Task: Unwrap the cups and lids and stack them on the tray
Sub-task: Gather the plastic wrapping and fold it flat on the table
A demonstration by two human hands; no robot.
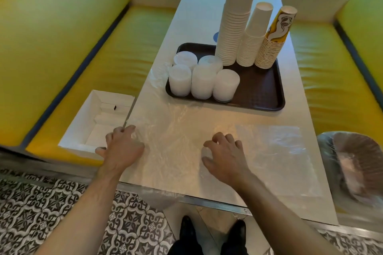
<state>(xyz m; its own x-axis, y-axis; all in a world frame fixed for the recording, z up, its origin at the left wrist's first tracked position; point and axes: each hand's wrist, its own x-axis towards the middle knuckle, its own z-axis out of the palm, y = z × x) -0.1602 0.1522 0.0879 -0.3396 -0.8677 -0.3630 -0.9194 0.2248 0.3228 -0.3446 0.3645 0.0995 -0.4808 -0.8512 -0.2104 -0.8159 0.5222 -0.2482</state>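
Dark brown rectangular plastic tray (263, 97) on a long pale table (199, 12), set between yellow padded benches (62, 51). On the tray's far side, three stacks of paper cups standing rim-down: a very tall white stack (236, 27) running out of the top of view, a shorter white stack (253, 37) just beside it, and a yellow printed stack (273, 43) at the right, tilted. At the tray's near left, five short stacks of translucent white plastic lids (204, 80), packed close together. Clear crumpled plastic wrap (176, 143) spread flat over the near end of the table, reaching up to the tray's left edge. Left hand (122, 147) at the table's left edge, fingers curled, apparently pinching the wrap there; too blurred to be sure of what exactly is gripped. Right hand (226, 155) resting on the wrap, fingers bent and spread like a claw, fingertips pressing the film, nothing enclosed. Open white cardboard box (83, 122) on the left bench beside the table. Wrapped bundle of brown items (356, 167) on the right bench. Patterned tile floor (41, 203) and black shoes (211, 234) below.
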